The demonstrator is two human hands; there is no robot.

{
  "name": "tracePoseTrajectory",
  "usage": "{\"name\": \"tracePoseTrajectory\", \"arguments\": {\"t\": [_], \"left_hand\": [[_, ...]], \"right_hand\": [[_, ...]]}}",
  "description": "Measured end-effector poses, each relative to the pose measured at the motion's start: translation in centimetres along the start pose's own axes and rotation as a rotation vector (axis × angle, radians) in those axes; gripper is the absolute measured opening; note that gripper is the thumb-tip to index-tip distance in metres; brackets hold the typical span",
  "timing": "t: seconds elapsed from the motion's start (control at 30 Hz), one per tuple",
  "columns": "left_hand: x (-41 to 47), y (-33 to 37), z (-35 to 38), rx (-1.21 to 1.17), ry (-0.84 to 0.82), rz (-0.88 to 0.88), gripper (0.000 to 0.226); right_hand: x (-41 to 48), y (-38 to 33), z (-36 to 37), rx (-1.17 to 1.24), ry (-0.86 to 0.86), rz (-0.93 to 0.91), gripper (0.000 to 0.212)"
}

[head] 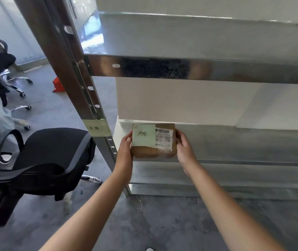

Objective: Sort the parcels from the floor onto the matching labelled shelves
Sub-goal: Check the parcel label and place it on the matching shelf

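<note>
Both arms reach forward. The left hand (125, 144) and the right hand (184, 148) hold a small cardboard parcel (151, 153) by its two sides, with fingers curled on its edges. The parcel is at the front left corner of a lower metal shelf (238, 142) and carries a green handwritten note (143, 135). A yellowish paper label (97, 130) is stuck on the upright post (76, 84) just beside it.

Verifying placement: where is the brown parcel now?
Head view, lower centre: brown parcel at the left end of the lower shelf, held between left hand and right hand, beside the post label.
</note>
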State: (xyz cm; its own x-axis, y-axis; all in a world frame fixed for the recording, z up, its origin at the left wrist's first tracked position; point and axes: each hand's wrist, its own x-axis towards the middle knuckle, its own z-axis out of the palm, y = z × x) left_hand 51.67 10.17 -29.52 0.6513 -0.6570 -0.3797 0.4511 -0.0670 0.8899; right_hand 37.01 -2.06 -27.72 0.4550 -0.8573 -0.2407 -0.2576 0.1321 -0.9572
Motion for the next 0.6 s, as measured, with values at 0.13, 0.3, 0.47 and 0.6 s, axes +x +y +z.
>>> {"name": "tracePoseTrajectory", "arguments": {"t": [0.13,0.3,0.47,0.6], "left_hand": [[1.2,-0.3,0.2,0.01,-0.004,0.002,0.043],[2.4,-0.2,1.0,0.083,0.001,0.003,0.048],[3.7,-0.2,1.4,0.101,-0.026,-0.007,0.048],[4.3,0.0,1.8,0.102,-0.014,-0.016,0.044]], "right_hand": [[1.6,0.5,0.3,0.008,0.0,0.035,0.036],[3.2,0.7,0.5,0.048,0.025,0.089,0.037],[4.5,0.7,0.4,0.076,0.056,0.093,0.038],[5.0,0.7,0.3,0.084,0.06,0.118,0.037]]}}
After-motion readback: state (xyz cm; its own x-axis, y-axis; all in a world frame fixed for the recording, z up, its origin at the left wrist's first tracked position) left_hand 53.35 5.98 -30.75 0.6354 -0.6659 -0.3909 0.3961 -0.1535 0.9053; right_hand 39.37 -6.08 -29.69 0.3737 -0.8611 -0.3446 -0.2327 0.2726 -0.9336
